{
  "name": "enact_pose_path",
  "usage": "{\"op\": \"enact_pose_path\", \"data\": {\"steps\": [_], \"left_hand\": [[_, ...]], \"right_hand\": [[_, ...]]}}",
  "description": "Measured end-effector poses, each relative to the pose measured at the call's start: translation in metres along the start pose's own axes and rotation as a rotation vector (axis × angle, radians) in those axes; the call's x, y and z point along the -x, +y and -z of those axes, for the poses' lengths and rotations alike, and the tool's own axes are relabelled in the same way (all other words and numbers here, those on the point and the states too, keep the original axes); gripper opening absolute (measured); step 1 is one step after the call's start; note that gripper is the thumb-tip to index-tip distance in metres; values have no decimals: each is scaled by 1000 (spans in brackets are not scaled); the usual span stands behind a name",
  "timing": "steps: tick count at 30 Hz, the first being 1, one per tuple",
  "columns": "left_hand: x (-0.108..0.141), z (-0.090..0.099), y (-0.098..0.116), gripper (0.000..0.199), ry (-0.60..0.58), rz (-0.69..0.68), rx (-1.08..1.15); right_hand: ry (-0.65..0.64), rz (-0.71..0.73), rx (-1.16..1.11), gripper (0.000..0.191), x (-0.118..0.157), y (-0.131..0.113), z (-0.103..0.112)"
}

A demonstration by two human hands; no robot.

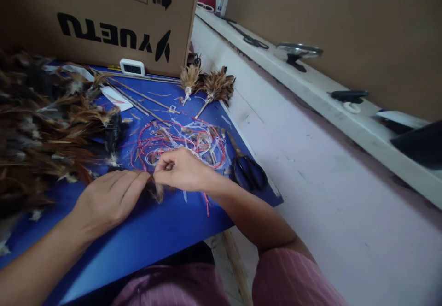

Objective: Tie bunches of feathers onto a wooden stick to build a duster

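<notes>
together, left hand (110,196) and right hand (183,170) pinch small brown feathers (158,193).

Whatever lay under the left hand (108,200) was hidden; the blurred feather pile (44,135) and far carton (103,2) ran off left.

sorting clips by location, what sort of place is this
Probably a small handcraft workspace: a large heap of brown and black feathers, a loose tangle of pink and white string and black-handled metal scissors lie together on a flat blue tabletop.
</notes>
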State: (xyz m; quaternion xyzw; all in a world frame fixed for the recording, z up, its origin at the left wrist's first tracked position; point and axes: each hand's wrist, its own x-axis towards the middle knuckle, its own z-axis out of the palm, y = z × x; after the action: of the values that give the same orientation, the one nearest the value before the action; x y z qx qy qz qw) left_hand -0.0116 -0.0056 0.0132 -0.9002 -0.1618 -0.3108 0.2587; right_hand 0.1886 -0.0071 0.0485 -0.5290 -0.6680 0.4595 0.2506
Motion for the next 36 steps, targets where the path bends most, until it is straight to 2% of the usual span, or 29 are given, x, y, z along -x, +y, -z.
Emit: {"op": "enact_pose_path", "data": {"steps": [4,7,10,13,15,17,19,21,24,27,30,36], "left_hand": [[5,-4,0,24,-10,46,77],[9,-8,0,21,20,182,166],[7,-9,-2,6,45,518,311],[3,-9,-7,13,51,930,596],[0,-9,-10,17,152,1150,876],[-3,-11,-14,16,355,1275,1113],[-4,-13,-16,18,511,1337,1254],[-6,-14,-18,18,582,1374,1312],[-5,-14,-20,17,598,1405,1327],[-5,-14,-21,18,603,1421,1333],[-5,-14,-22,20,617,1415,1334],[-7,-9,-24,20,622,1399,1336]], "right_hand": [[-50,30,-137,4,2,0,7],[19,24,-249,4,9,-10,24],[211,42,-260,8,15,-14,43],[332,84,-218,11,16,-5,50],[311,108,-155,11,17,5,44],[202,113,-60,9,18,12,32],[66,118,84,8,20,14,16],[-27,135,261,10,21,13,0],[-88,136,510,15,21,9,-17],[-148,124,646,15,19,7,-26],[-191,107,691,15,18,6,-29],[-196,86,681,15,24,2,-30]]}}
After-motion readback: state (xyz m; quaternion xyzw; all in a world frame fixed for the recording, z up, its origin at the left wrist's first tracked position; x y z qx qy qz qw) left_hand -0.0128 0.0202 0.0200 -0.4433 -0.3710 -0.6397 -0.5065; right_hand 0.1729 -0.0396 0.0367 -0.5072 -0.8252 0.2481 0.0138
